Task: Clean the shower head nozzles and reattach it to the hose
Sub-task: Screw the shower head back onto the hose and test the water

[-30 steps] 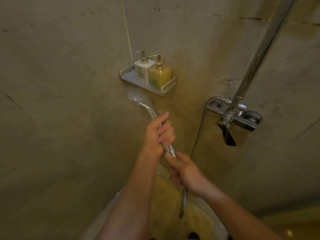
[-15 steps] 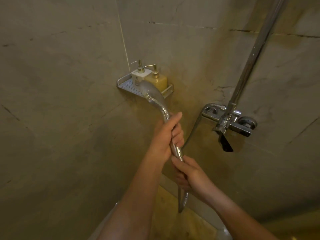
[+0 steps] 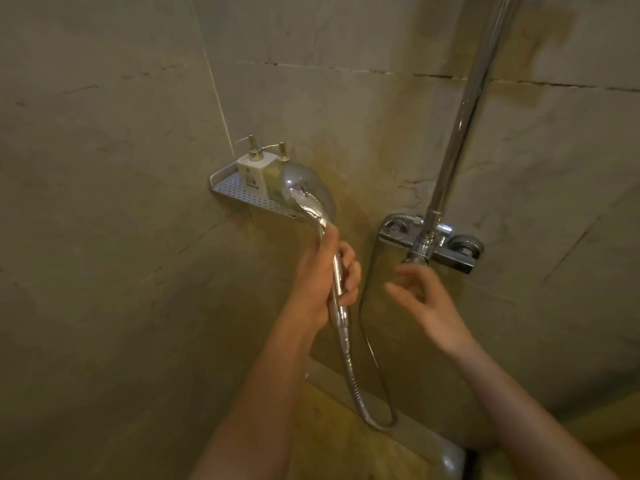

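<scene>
My left hand grips the chrome handle of the shower head, which points up and away so only its shiny back shows; the nozzles are hidden. The metal hose hangs from the handle's lower end, loops down and climbs back to the chrome mixer tap. My right hand floats free just below the tap with its fingers spread and nothing in it; it looks blurred.
A perforated corner shelf on the tiled wall carries a white pump bottle and a yellow one, partly behind the shower head. A chrome riser pipe climbs from the tap. A ledge runs along the bottom.
My right hand has let go of the hose joint and moved right toward the tap, fingers spread. My left hand has raised the shower head in front of the shelf.
</scene>
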`<move>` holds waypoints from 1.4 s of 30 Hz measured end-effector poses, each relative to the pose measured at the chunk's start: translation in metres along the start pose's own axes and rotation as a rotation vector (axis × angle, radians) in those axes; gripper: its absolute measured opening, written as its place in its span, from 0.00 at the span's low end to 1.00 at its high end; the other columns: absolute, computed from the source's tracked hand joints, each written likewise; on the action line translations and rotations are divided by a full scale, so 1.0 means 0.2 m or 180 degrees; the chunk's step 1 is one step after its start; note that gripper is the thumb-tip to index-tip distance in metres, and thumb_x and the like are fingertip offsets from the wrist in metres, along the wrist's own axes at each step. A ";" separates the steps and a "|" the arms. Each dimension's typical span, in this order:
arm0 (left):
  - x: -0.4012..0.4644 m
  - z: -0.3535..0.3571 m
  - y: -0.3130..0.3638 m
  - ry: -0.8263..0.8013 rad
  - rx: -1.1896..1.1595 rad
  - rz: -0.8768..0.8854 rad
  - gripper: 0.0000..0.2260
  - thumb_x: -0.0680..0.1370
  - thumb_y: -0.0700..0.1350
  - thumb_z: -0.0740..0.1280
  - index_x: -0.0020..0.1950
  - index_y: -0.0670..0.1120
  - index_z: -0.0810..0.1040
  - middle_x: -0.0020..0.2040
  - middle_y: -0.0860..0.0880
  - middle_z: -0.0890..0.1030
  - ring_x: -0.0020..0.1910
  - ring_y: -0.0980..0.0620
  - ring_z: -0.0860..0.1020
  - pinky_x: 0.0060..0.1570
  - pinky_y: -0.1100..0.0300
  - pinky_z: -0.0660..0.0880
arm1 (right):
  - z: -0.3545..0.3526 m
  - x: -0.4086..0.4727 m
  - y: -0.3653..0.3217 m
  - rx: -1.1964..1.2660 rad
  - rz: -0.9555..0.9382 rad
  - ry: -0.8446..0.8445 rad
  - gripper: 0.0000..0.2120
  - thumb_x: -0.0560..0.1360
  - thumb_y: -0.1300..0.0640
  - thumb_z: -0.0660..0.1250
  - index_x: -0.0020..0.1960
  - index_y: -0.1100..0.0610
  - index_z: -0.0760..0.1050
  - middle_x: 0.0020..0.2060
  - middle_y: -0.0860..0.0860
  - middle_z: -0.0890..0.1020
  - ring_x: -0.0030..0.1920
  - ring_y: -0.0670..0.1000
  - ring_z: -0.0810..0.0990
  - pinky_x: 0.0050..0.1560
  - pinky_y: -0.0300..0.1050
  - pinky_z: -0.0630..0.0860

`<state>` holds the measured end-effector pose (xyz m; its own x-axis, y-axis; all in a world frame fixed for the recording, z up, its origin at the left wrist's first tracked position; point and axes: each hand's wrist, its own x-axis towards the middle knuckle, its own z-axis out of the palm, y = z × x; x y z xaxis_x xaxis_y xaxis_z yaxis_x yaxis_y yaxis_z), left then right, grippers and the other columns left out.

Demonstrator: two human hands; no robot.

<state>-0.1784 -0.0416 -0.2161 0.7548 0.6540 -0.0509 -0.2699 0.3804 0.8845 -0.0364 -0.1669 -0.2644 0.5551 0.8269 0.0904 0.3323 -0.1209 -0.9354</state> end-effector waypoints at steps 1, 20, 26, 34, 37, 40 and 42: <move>-0.01 -0.01 0.00 0.0136 0.0151 0.0105 0.26 0.72 0.67 0.63 0.38 0.44 0.69 0.25 0.46 0.70 0.19 0.52 0.67 0.19 0.64 0.65 | -0.05 0.03 0.05 -0.0246 0.0013 0.0396 0.19 0.72 0.42 0.74 0.58 0.50 0.75 0.56 0.49 0.77 0.55 0.49 0.78 0.55 0.44 0.74; -0.13 -0.39 -0.15 0.1590 0.1370 0.0141 0.19 0.79 0.54 0.71 0.59 0.46 0.66 0.36 0.46 0.78 0.29 0.49 0.78 0.29 0.58 0.76 | -0.10 0.34 0.41 -0.0985 0.0924 0.0048 0.12 0.79 0.48 0.66 0.42 0.54 0.79 0.35 0.54 0.84 0.36 0.53 0.82 0.41 0.48 0.78; -0.12 -0.57 -0.15 0.2250 0.1840 0.0417 0.12 0.82 0.54 0.65 0.46 0.47 0.72 0.39 0.46 0.79 0.36 0.51 0.80 0.35 0.59 0.76 | -0.05 0.32 0.47 -0.0921 0.0874 0.0503 0.11 0.77 0.43 0.67 0.47 0.50 0.80 0.34 0.49 0.83 0.36 0.50 0.82 0.41 0.50 0.78; -0.04 -0.73 -0.18 0.2644 0.0996 0.0006 0.13 0.75 0.49 0.77 0.41 0.45 0.75 0.30 0.48 0.73 0.27 0.53 0.72 0.26 0.62 0.71 | -0.05 0.31 0.46 -0.0867 0.0774 0.0460 0.11 0.78 0.45 0.67 0.52 0.51 0.80 0.36 0.50 0.83 0.37 0.48 0.80 0.35 0.44 0.72; -0.02 -0.77 -0.24 0.2905 0.0713 -0.0083 0.09 0.78 0.42 0.70 0.39 0.43 0.76 0.30 0.47 0.74 0.28 0.51 0.71 0.20 0.67 0.67 | -0.05 0.31 0.46 -0.0863 0.0760 0.0516 0.09 0.78 0.44 0.67 0.51 0.49 0.80 0.36 0.50 0.83 0.38 0.48 0.81 0.37 0.45 0.73; -0.01 -0.83 -0.31 0.3292 0.0561 -0.0182 0.05 0.78 0.37 0.64 0.43 0.41 0.76 0.33 0.45 0.74 0.29 0.50 0.71 0.18 0.68 0.66 | -0.04 0.31 0.47 -0.0835 0.0785 0.0547 0.09 0.77 0.44 0.67 0.46 0.48 0.80 0.34 0.50 0.83 0.38 0.51 0.82 0.39 0.46 0.74; -0.01 -0.88 -0.35 0.3456 0.0501 -0.0285 0.03 0.78 0.38 0.63 0.46 0.41 0.76 0.34 0.45 0.74 0.30 0.50 0.72 0.22 0.65 0.68 | -0.03 0.31 0.46 -0.0766 0.0808 0.0595 0.11 0.78 0.45 0.68 0.41 0.49 0.79 0.32 0.50 0.82 0.37 0.52 0.81 0.38 0.45 0.73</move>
<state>-0.2661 0.0458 -0.3594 -0.1803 0.8845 -0.4303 -0.1031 0.4180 0.9026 0.0336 -0.1300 -0.3423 0.7644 0.6426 -0.0521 0.3236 -0.4524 -0.8310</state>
